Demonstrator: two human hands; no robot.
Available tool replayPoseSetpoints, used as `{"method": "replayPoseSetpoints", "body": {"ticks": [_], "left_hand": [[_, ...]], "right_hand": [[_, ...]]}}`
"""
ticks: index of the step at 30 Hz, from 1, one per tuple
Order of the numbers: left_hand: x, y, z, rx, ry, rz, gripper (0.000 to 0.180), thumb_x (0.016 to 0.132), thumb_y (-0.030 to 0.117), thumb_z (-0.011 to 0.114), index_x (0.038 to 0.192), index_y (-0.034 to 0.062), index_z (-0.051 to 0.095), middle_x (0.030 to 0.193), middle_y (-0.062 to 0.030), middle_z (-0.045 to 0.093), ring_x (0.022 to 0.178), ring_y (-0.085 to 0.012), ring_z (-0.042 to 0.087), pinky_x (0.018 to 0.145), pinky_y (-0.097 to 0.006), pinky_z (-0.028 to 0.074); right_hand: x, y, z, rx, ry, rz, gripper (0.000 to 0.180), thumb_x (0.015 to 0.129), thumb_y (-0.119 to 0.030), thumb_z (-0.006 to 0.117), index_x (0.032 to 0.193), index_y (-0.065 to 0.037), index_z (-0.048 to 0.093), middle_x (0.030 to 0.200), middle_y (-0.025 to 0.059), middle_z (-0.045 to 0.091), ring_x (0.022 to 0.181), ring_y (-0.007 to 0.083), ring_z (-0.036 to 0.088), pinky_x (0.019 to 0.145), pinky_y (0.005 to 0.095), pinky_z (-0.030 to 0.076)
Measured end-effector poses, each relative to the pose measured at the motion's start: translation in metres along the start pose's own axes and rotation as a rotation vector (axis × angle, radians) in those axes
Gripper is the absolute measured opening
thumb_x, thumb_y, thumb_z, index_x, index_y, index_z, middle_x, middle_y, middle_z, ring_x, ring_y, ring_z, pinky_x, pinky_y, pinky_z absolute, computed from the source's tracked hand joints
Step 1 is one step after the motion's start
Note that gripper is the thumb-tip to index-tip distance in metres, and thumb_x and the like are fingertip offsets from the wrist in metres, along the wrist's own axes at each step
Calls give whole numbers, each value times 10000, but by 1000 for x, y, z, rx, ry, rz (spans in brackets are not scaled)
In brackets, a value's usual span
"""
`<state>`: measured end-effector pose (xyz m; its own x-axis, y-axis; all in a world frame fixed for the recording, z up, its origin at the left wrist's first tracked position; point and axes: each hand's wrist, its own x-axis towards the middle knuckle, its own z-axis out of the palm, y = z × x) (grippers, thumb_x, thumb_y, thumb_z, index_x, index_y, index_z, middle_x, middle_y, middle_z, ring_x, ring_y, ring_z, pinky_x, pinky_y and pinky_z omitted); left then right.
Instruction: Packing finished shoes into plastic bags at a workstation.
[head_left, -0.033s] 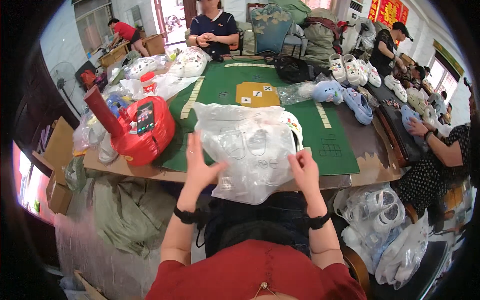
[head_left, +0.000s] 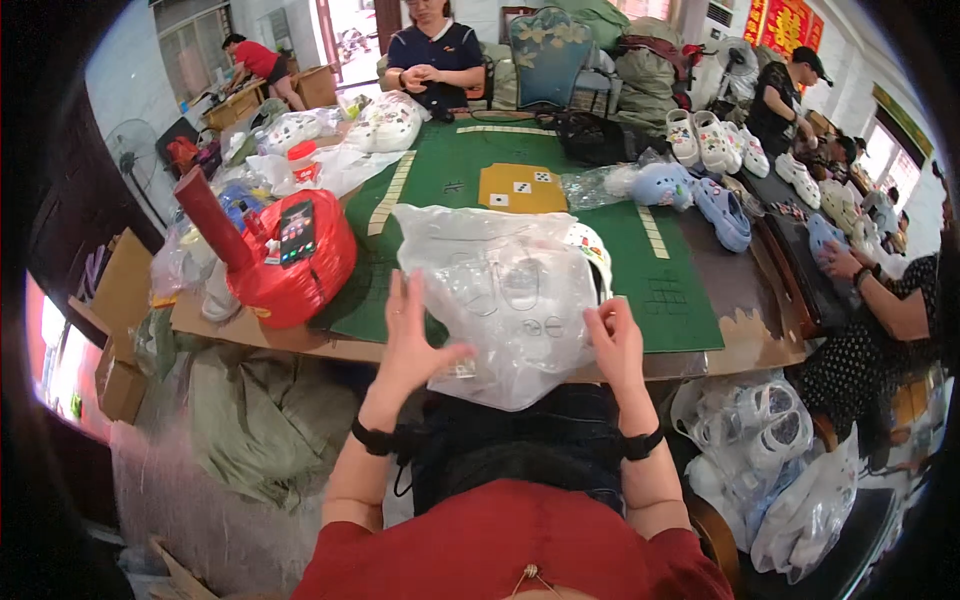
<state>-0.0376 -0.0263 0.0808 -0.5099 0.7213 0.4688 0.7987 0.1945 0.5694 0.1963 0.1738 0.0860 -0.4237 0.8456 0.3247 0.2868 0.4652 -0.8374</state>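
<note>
We identify the plastic bag [head_left: 500,325] as translucent white with dark line markings and the clog [head_left: 598,255] as white with multicoloured accents. We note a green table mat [head_left: 632,267] with dark grids, a red bundle [head_left: 305,287] and a blue, pale-flowered chair back [head_left: 548,60].

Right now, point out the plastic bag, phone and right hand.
Plastic bag [head_left: 503,310], head view: middle of upper sheet.
Phone [head_left: 297,234], head view: its screen.
Right hand [head_left: 618,343], head view: middle of hand.

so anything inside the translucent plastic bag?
A charm-dotted white clog shows at the upper right edge of the translucent plastic bag. The cloudy sheet hides the rest; can't tell how much is inside.
</note>
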Motion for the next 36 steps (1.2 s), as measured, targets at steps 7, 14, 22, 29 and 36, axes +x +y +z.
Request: {"method": "replayPoseSetpoints", "body": {"ticks": [7, 14, 22, 29, 36], "left_hand": [[-45, 2, 19, -11, -163, 182, 900, 723, 127, 754, 1522, 167, 343, 1610, -250, 91, 1417, -456, 258, 1138, -482, 312], [-48, -14, 6, -37, 163, 94, 666, 721, -144, 470, 1334, 98, 566, 1360, -152, 553, 1187, -374, 550, 995, -434, 462], [-40, 9, 2, 193, 114, 8, 686, 756, -43, 588, 1412, 124, 479, 1415, -194, 432, 1266, -422, 431, 1035, -464, 410], [-25, 4, 19, -31, 37, 215, 425, 840, -15, 553, 1260, 38, 584, 1092, -176, 654, 973, -321, 635, 864, -407, 517], [5, -47, 16, -705, 249, -223, 252, 888, 35, 476, 1050, -53, 649, 851, -56, 680, 750, -103, 588, 696, -245, 465]], "right_hand": [[4, -2, 16, 412, -56, -37, 109, 958, -78, 616, 997, -36, 523, 699, -54, 492, 591, 15, 401, 528, 207, 309], [14, 4, -6, 532, -36, -33, 339, 895, -93, 709, 1139, -45, 478, 877, -19, 551, 717, 21, 449, 613, 185, 359], [-7, -38, -9, -9, -289, -385, 719, 780, -43, 720, 1433, -52, 420, 1284, 166, 607, 1233, 296, 560, 1040, 372, 420], [19, -34, -10, 221, -111, -215, 624, 767, -25, 678, 1364, -36, 495, 1331, 126, 565, 1253, 247, 511, 1067, 369, 380], [26, -34, -32, 549, -397, -86, 611, 831, -193, 747, 1368, -43, 497, 1224, 76, 591, 1159, 191, 545, 951, 330, 445]]}}
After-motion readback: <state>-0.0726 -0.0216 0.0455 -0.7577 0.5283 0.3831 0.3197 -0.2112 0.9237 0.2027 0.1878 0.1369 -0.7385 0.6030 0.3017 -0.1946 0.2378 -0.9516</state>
